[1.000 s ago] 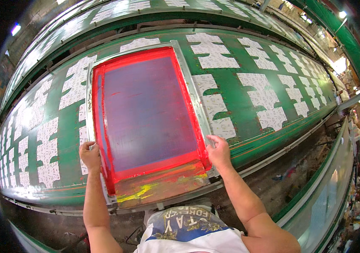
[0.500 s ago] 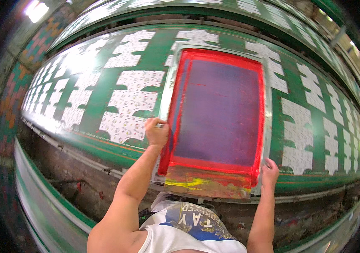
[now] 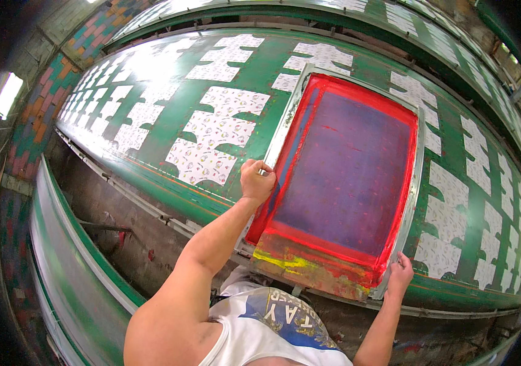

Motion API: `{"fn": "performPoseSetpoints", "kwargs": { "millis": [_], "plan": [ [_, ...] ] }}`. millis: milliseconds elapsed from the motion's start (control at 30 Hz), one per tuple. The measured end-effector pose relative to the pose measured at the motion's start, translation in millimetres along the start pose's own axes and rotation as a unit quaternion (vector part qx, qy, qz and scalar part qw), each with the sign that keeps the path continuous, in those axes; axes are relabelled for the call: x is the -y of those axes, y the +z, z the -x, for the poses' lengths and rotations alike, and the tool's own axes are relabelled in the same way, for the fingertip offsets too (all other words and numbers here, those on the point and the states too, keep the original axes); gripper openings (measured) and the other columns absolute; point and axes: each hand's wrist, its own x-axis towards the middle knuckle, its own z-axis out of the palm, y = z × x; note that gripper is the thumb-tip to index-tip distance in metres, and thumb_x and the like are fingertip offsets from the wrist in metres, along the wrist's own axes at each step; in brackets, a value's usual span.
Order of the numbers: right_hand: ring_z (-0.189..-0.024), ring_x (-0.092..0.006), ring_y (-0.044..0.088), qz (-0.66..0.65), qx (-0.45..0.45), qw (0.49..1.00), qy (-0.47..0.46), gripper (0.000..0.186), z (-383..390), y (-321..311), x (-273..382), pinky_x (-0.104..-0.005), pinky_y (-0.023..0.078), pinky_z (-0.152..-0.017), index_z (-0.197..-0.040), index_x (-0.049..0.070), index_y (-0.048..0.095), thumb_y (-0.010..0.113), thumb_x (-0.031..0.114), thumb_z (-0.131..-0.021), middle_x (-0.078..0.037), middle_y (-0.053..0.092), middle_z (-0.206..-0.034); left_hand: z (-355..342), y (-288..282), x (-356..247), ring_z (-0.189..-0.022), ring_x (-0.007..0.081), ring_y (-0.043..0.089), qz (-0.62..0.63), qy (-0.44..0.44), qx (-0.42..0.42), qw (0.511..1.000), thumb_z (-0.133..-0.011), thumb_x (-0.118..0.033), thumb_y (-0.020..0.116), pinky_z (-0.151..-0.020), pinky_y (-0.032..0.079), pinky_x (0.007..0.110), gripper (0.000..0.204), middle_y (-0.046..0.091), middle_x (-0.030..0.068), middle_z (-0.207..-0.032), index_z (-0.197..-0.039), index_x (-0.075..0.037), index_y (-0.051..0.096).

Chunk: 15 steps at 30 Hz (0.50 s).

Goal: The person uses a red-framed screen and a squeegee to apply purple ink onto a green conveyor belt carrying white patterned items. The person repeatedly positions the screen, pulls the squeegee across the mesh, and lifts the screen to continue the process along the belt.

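A large screen-printing frame [image 3: 420,140] lies tilted over the green table in front of me. Red ink borders its purple mesh [image 3: 346,165], and yellow and red smears mark the brownish strip [image 3: 309,265] at its near end. My left hand [image 3: 256,181] is closed at the frame's left side, with a small pale metal part showing between thumb and fingers. Down at the near right corner, my right hand [image 3: 399,276] has its fingers bent against the frame's edge. White printed fabric pieces [image 3: 217,137] with notched edges lie to either side; the frame covers part of another.
The long green printing table [image 3: 150,137] carries rows of similar fabric pieces. A rail [image 3: 144,204] runs along its near edge. Behind me to the left stands another green-edged table [image 3: 71,256]. More tables with fabric line the far side, beside a coloured brick wall [image 3: 43,100].
My view has turned, so everything appears rotated. The frame, with both hands at it, sits slightly farther right on the table, nearer the fabric on that side.
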Motion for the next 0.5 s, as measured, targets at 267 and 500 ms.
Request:
{"fn": "performPoseSetpoints", "kwargs": {
  "millis": [267,500],
  "plan": [
    [-0.146,-0.0446,0.054,0.318,0.152,0.843,-0.407,0.053,99.9,41.6,27.9,-0.0587,0.042,-0.124,-0.141,0.008,0.07,0.082,0.014,-0.09,-0.021,0.059,-0.156,2.7,11.0,11.0,-0.102,0.0381,0.067,-0.026,-0.033,0.03,0.999,-0.075,-0.011,0.083,-0.093,0.055,0.049,0.008,0.069,0.0142,-0.093,-0.078,-0.01,0.075],
    [-0.143,-0.041,0.058,0.349,0.235,0.775,-0.472,0.053,158.1,71.6,29.3,-0.0565,0.047,-0.118,-0.137,0.012,0.074,0.08,0.009,-0.085,-0.015,0.064,-0.151,4.4,1.1,18.7,-0.113,0.0392,0.068,-0.008,-0.059,0.088,0.994,-0.079,-0.018,0.086,-0.103,0.056,0.048,0.041,0.073,0.0181,-0.111,-0.118,-0.009,0.081]
  ]
}}
